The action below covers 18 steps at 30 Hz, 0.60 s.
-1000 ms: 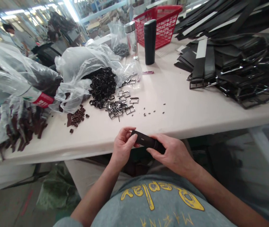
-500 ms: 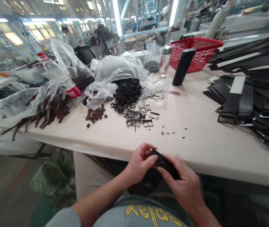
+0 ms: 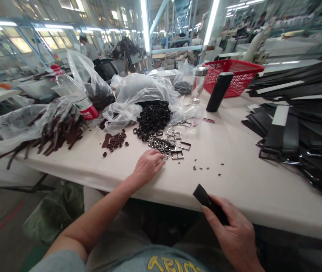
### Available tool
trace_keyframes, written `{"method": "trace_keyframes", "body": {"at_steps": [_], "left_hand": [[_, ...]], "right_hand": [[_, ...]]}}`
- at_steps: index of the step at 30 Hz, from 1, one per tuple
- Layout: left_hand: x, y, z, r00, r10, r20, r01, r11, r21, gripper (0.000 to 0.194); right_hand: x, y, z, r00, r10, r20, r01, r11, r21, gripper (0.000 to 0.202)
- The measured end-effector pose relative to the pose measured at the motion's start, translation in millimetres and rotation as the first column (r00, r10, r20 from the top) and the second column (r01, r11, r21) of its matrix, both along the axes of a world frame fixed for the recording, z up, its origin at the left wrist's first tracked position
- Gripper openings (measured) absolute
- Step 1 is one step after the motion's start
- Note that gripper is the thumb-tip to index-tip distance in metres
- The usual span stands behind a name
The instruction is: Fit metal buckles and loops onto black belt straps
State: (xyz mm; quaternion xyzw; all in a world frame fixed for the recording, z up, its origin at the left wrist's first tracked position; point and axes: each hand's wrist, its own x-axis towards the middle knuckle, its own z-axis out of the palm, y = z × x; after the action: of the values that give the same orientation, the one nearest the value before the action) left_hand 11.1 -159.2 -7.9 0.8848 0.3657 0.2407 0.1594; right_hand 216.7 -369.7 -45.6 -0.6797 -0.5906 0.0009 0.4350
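Note:
My left hand (image 3: pixel 149 165) is at the near edge of a pile of shiny metal buckles (image 3: pixel 161 144), thumb and fingers closing on a buckle (image 3: pixel 165 156); the fingers partly hide it. Over the table's front edge, my right hand (image 3: pixel 231 223) grips a black strap piece (image 3: pixel 202 193) between thumb and fingers. The strap's flat end points up and left, and its lower part is hidden in the palm. Several tiny metal bits (image 3: pixel 201 168) lie on the table between the buckles and the strap.
Black loops (image 3: pixel 154 117) spill from a clear plastic bag (image 3: pixel 146 88). Small brown loops (image 3: pixel 117 141) and brown strips (image 3: pixel 59 132) lie to the left. Behind stand a black flask (image 3: pixel 220 92), a glass bottle (image 3: pixel 198 85) and a red basket (image 3: pixel 234 66). Buckled black straps (image 3: pixel 291 130) are heaped right.
My left hand has let go of the black strap piece and moved forward and left to the buckles. My right hand still holds the strap, slightly lower and farther right.

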Motion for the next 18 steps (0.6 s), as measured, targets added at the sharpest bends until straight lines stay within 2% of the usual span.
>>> {"method": "trace_keyframes", "body": {"at_steps": [2,5,12,14,18], "left_hand": [[1,6,1.3,0.989,-0.043,-0.142,0.059,0.992,0.111,0.020],[-2,-4,-0.6,0.970,-0.045,-0.240,0.090,0.979,0.182,0.031],[-40,-54,-13.4,0.970,-0.014,-0.243,0.046,0.990,0.130,0.056],[-51,-64,-16.9,0.976,-0.004,-0.220,0.034,0.990,0.133,0.051],[-70,-69,-21.4,0.991,-0.065,-0.119,0.087,0.977,0.196,0.023]], "right_hand": [[-1,-1,-1.4,1.000,-0.008,0.000,0.008,1.000,0.002,0.024],[-1,-3,-2.9,0.999,-0.020,-0.030,0.019,1.000,-0.021,0.026],[6,-4,-1.3,0.983,-0.089,-0.162,0.072,0.992,-0.105,0.032],[6,-2,-1.2,0.977,-0.104,-0.185,0.083,0.989,-0.120,0.035],[3,0,-1.0,0.973,-0.108,-0.204,0.080,0.987,-0.141,0.039]]}}
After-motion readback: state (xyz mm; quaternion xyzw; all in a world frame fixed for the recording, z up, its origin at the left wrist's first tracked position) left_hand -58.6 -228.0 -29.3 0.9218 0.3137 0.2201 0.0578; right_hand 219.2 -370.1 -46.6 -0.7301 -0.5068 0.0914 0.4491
